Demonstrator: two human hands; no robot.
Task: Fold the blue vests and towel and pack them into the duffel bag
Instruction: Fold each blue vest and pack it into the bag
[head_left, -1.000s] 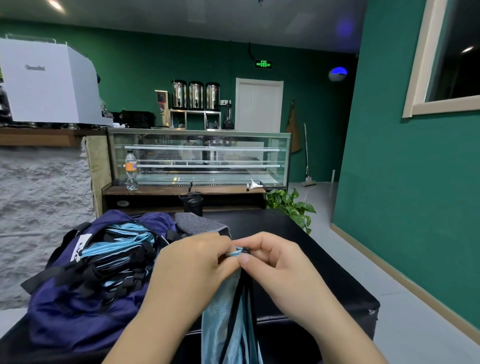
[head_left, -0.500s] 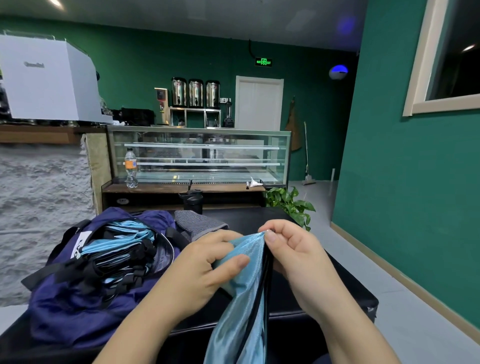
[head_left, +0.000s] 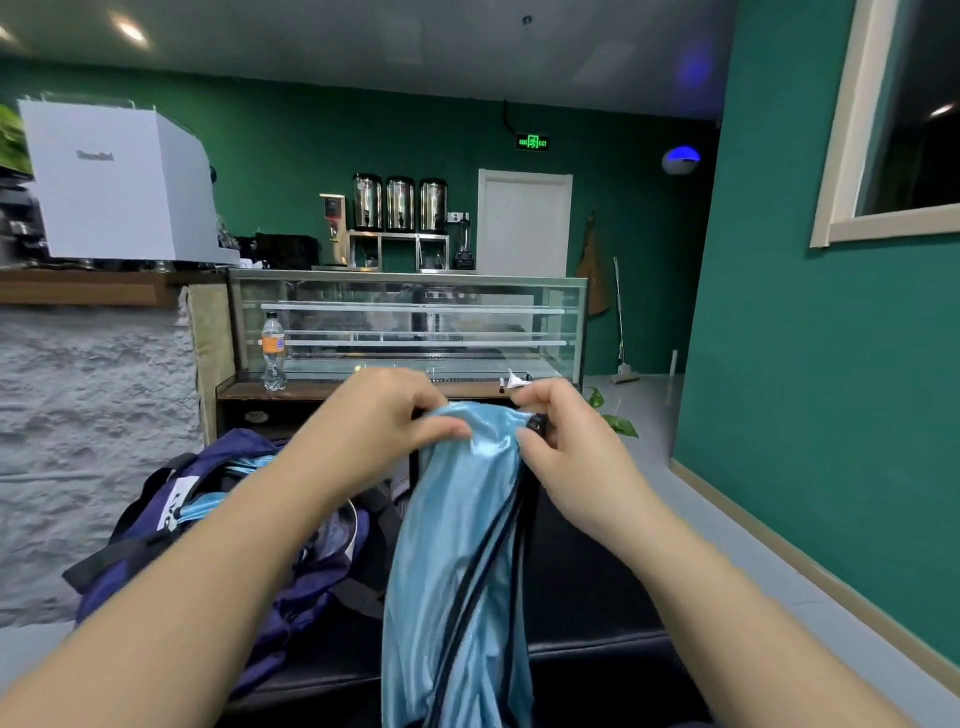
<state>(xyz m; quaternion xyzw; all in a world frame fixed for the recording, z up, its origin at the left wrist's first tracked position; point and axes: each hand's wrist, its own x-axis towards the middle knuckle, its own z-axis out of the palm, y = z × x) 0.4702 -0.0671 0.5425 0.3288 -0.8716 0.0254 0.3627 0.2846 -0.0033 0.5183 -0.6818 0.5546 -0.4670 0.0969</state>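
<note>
We see black table (head_left: 587, 582); navy duffel bag (head_left: 218, 525) lying open on its left part.

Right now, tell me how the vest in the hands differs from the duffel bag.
The vest is shiny light blue with dark trim; the duffel bag is dark navy with black straps. The vest hangs in the air, gripped at its top by the left hand and right hand; the bag rests on the dark table, untouched. Both are soft fabric.
</note>
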